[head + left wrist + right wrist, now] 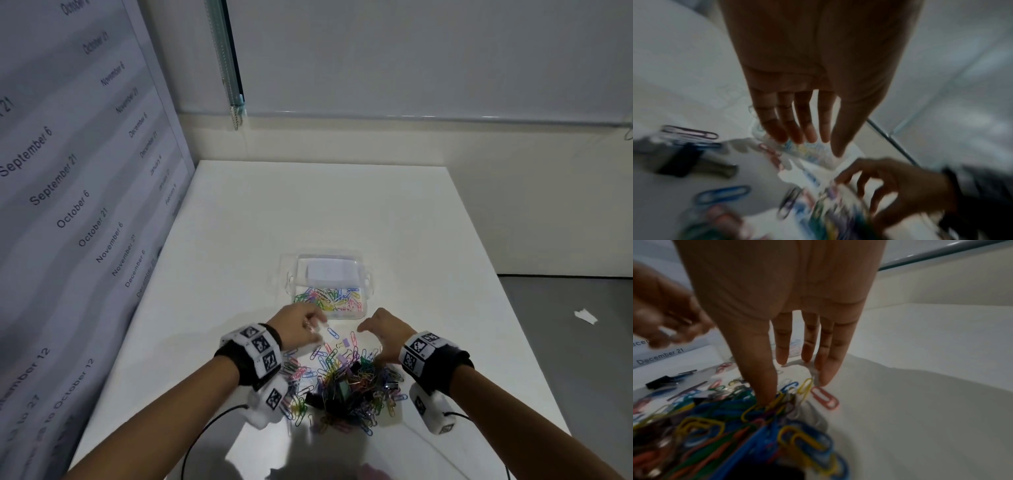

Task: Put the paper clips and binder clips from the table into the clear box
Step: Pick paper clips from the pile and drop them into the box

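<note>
A clear box [288, 274] stands mid-table with coloured paper clips [329, 298] along its near side. Just in front of it lies a big pile of paper clips and black binder clips [346, 380]. My left hand [317, 323] hovers at the pile's far left, close to the box's front corner. In the left wrist view its fingers [803, 129] are straight and hold nothing. My right hand [368, 334] reaches over the pile's far right, fingers spread; its thumb [766, 392] touches the clips. A red clip [825, 397] lies beside the little finger. A black binder clip [678, 160] lies apart.
The white table [411, 222] stretches bare behind and right of the box. A calendar poster [68, 205] lines the left wall at the table's edge. Cables [205, 428] run near the front edge. A paper scrap [586, 316] lies on the floor to the right.
</note>
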A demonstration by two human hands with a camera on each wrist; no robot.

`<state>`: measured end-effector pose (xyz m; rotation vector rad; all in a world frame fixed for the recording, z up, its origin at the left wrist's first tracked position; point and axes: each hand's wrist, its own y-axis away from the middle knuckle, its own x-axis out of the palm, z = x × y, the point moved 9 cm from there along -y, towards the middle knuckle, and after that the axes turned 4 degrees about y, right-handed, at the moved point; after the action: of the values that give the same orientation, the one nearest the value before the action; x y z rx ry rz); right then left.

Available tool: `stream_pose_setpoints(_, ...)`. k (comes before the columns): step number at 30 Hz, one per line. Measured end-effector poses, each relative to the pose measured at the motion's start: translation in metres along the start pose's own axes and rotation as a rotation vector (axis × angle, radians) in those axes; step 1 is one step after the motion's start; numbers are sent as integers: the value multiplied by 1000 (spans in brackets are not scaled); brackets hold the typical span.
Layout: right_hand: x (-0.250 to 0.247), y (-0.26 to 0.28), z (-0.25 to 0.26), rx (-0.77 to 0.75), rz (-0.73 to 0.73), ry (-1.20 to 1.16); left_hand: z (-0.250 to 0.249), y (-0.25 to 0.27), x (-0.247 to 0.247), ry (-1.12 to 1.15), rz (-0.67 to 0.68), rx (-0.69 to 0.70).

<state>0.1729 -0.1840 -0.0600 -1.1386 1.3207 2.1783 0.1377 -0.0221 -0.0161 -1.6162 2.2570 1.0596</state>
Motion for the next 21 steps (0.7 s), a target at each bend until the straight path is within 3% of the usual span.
stream_pose_setpoints(3, 11, 0, 12, -46, 11, -54, 27, 11, 31, -289, 141, -87)
stream_pose_setpoints(7, 22, -1, 35, -106, 3, -103, 37, 18, 52, -370, 98, -67)
stream_pose_setpoints(13, 22, -4, 51, -112, -13, -156, 30, 15, 62, -306, -6, 8)
stream_pose_setpoints(17, 8, 2, 38, -60, -120, -219, 33, 12, 50, -241, -41, -6)
stream_pose_setpoints(21, 15, 8, 40, -69, -50, -180, 38, 11, 31, -118, -133, -34)
